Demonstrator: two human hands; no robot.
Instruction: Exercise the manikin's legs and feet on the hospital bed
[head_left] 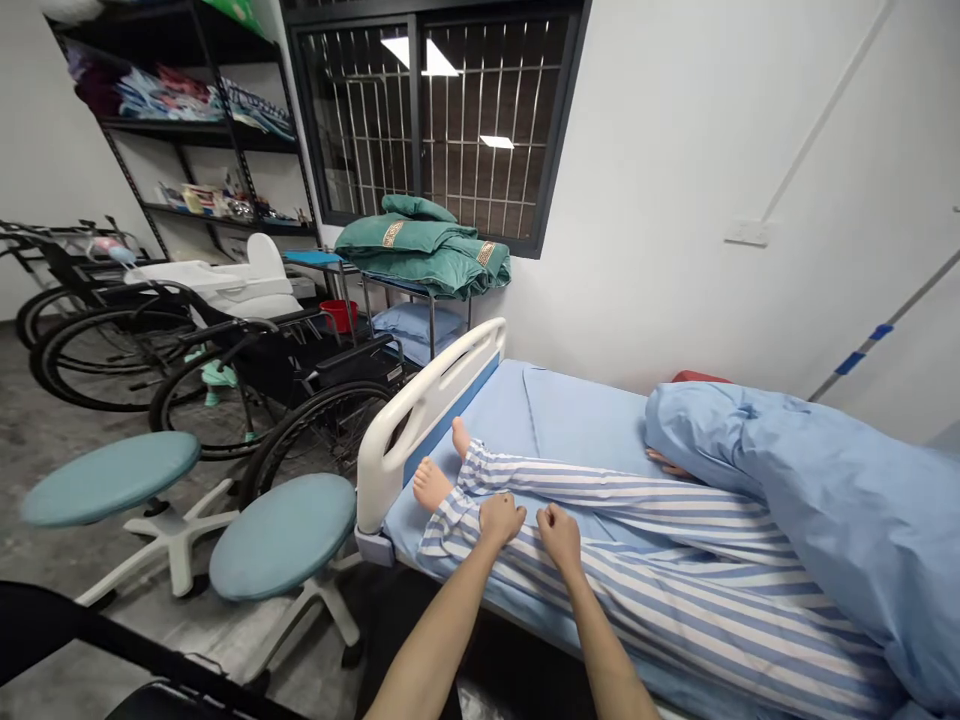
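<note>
My left hand [501, 520] is closed, knuckles up, over the lower leg of a figure lying on the bed. My right hand [559, 535] is curled closed just to its right, a small gap between the two. Both are over the blue-and-white striped trousers [660, 590]; whether fabric is pinched in the fingers is hidden. Two bare feet [433, 484] stick out of the trouser ends near the footboard. I cannot tell whether the figure is a person or a manikin. A light blue quilt [795, 480] is bunched over its upper part, with some fingers [667, 463] showing under the edge.
A cream footboard [382, 450] closes the bed's left end. Beyond it stand two teal round stools [285, 535] and several wheelchairs [322, 400]. Folded green quilts [420, 245] lie on a rack under the window. A black shelf [202, 135] holds cloths; a white wall runs behind the bed.
</note>
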